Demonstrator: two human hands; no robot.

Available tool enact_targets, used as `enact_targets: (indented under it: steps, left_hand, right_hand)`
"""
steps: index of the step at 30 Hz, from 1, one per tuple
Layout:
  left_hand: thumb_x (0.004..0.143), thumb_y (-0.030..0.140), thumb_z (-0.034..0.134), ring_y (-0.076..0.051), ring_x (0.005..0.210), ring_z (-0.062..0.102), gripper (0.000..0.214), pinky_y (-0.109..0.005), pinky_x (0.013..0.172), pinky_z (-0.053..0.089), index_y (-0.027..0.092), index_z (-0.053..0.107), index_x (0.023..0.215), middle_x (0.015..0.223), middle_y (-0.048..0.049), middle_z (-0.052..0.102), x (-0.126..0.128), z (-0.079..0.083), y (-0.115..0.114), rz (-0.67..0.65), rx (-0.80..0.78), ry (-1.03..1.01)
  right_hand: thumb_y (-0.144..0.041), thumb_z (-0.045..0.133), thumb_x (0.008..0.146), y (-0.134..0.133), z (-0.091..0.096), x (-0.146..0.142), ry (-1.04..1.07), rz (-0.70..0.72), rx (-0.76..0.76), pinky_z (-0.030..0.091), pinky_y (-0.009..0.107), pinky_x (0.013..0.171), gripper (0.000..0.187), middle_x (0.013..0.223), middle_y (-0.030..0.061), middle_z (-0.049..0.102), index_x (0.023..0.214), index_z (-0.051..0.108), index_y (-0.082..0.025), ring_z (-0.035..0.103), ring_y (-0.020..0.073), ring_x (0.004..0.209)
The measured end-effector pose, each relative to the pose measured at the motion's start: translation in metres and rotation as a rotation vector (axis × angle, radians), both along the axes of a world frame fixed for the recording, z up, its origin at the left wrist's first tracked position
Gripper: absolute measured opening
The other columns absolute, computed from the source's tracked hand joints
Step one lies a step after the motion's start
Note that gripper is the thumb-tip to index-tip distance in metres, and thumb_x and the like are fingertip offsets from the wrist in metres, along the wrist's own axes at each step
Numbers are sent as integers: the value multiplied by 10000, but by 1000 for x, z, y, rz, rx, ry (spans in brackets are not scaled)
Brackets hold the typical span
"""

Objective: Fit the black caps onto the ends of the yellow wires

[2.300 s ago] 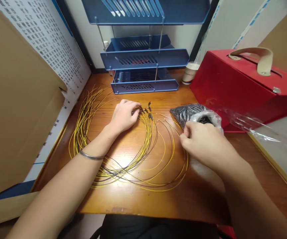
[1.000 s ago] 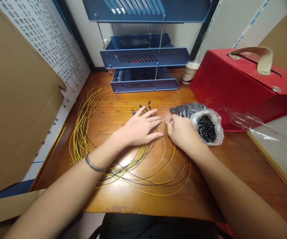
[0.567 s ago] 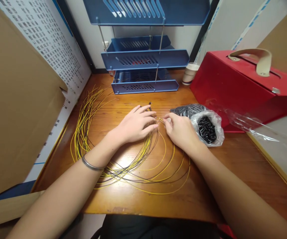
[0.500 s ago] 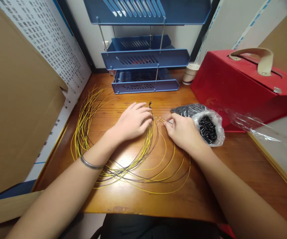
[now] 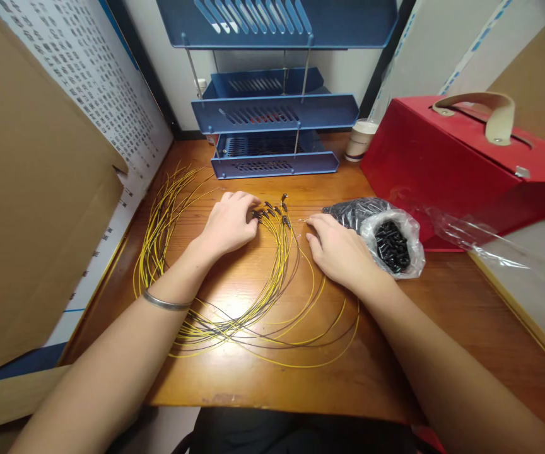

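Yellow and black wires [image 5: 272,290] lie in a loose coil on the wooden table, several of their ends fitted with black caps [image 5: 270,211]. At the left edge of these caps is my left hand [image 5: 229,224], fingers bent and thumb apart, touching or nearly touching them. My right hand [image 5: 336,246] rests palm down over a few separate wires, fingers stretched toward their bare ends [image 5: 303,220]. Beside it on the right lies a clear plastic bag [image 5: 417,255], its mouth open on many loose black caps [image 5: 392,246].
Behind the wires stands a blue tiered tray rack [image 5: 277,165]. A paper cup [image 5: 361,140] is next to a red box [image 5: 443,170] with a beige handle at the right. Cardboard [image 5: 40,189] closes off the left side.
My left hand has moved left off the black-capped wire ends, uncovering them. My right hand has loosened from a pinch on the wires and its fingers now lie straighter.
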State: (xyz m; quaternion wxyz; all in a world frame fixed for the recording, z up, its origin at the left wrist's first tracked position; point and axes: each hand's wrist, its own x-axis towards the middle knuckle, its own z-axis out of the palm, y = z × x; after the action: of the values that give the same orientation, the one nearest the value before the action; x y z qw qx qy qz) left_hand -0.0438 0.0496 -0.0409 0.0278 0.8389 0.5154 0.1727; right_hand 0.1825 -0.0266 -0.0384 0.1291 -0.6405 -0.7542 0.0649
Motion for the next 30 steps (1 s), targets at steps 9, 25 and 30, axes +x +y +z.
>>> enact_targets:
  steps: [9, 25, 30]
  left_hand:
    - [904, 454, 599, -259, 806, 606, 302, -407, 753, 493, 203, 726, 794, 817, -70, 728, 34, 7, -24, -56, -115, -63]
    - [844, 326, 622, -146, 663, 580, 181, -286, 664, 461, 167, 685, 786, 755, -19, 700, 44, 11, -37, -62, -278, -654]
    - [845, 322, 659, -157, 713, 590, 169, -303, 705, 466, 174, 714, 786, 787, -28, 724, 51, 11, -48, -151, -250, -688]
  right_hand:
    - [-284, 428, 1013, -9, 8, -4, 6, -6, -52, 472, 379, 852, 309, 1203, 102, 725, 1082, 714, -189, 697, 281, 1024]
    - [-330, 634, 896, -12, 1, -14, 871, -105, 148, 534, 341, 898, 220, 1031, 71, 786, 985, 759, -172, 717, 219, 966]
    - [-343, 682, 833, -9, 2, -15, 1101, -57, 74, 547, 327, 825, 188, 869, 47, 774, 809, 752, -171, 708, 206, 869]
